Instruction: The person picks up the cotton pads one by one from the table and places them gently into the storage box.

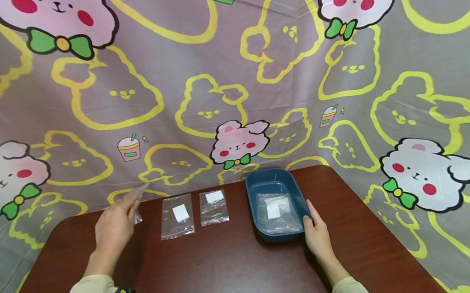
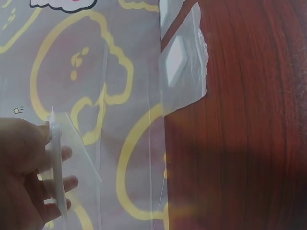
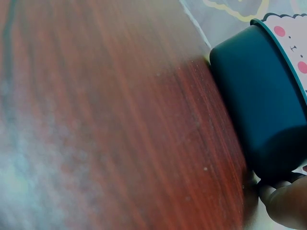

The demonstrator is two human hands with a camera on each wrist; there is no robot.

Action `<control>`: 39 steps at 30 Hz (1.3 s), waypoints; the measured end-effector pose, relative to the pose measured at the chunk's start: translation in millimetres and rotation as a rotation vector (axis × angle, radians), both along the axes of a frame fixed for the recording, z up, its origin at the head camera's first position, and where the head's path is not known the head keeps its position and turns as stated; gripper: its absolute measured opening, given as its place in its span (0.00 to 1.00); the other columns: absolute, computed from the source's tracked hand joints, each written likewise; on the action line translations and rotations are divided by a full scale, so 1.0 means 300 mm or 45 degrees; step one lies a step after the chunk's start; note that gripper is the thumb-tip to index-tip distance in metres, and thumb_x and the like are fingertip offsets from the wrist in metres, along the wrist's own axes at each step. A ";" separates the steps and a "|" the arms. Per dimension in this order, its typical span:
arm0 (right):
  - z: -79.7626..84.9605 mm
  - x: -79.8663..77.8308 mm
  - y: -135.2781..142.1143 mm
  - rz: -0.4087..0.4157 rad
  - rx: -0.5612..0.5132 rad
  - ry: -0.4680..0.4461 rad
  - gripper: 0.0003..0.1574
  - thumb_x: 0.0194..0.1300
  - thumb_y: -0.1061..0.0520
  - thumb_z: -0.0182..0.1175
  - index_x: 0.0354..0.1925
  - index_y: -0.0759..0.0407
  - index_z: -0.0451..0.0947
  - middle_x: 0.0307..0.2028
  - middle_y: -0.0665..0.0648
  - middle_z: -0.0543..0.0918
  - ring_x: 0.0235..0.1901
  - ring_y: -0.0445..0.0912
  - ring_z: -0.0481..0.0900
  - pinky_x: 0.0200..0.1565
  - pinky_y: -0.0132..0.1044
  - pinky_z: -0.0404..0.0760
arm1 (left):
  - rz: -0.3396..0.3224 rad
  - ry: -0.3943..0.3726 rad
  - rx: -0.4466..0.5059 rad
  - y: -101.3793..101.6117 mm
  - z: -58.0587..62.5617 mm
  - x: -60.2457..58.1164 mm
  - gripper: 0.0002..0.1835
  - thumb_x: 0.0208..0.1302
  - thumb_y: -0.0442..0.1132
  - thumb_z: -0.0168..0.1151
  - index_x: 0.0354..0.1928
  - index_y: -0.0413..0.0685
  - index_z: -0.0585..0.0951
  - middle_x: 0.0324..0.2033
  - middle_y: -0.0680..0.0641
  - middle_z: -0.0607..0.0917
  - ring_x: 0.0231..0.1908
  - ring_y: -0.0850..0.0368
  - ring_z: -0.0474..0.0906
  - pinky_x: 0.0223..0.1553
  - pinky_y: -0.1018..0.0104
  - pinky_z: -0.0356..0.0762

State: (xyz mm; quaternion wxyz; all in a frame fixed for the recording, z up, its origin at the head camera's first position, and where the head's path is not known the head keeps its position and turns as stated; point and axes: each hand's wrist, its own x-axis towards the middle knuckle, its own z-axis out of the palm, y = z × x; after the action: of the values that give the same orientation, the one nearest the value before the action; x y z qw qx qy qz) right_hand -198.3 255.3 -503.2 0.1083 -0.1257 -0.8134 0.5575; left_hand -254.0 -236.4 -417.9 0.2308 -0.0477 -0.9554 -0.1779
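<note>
Left hand (image 1: 114, 224) pinches a clear plastic bag (image 2: 81, 155); two bags (image 1: 171, 227) (image 1: 214, 217) lie rightward, untrayed; right hand (image 1: 318, 236) grips a part-filled blue oblong tray (image 1: 272, 179).

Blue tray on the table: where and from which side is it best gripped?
The blue tray is probably best gripped by its long right rim, coming from the right, as the right hand does: the wall stands up, and the bagged contents lie low inside.
</note>
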 end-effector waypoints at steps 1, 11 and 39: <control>0.000 0.000 0.000 0.001 -0.002 0.001 0.34 0.79 0.60 0.44 0.79 0.52 0.55 0.76 0.60 0.58 0.76 0.55 0.51 0.74 0.57 0.51 | -0.004 -0.004 0.002 0.002 0.001 0.000 0.17 0.75 0.39 0.57 0.62 0.49 0.81 0.51 0.27 0.81 0.51 0.25 0.78 0.39 0.29 0.74; -0.003 0.000 0.000 -0.003 0.004 0.003 0.34 0.78 0.60 0.44 0.79 0.51 0.55 0.76 0.60 0.57 0.76 0.56 0.51 0.73 0.58 0.51 | -0.023 -0.009 0.009 0.025 0.000 -0.004 0.18 0.74 0.39 0.58 0.62 0.49 0.81 0.54 0.30 0.82 0.54 0.27 0.76 0.45 0.29 0.73; 0.000 0.002 -0.001 0.003 -0.006 0.000 0.34 0.79 0.59 0.44 0.79 0.52 0.54 0.77 0.59 0.57 0.76 0.54 0.51 0.74 0.57 0.51 | -0.110 0.007 0.014 0.094 0.005 -0.024 0.18 0.73 0.39 0.59 0.62 0.47 0.81 0.56 0.34 0.82 0.57 0.27 0.75 0.61 0.32 0.66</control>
State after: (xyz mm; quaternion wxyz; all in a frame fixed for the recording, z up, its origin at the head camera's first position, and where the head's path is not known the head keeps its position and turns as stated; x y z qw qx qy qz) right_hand -197.7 255.1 -503.3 0.1072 -0.1249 -0.8123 0.5596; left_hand -261.3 -208.2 -416.3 0.2257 -0.0880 -0.9508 -0.1929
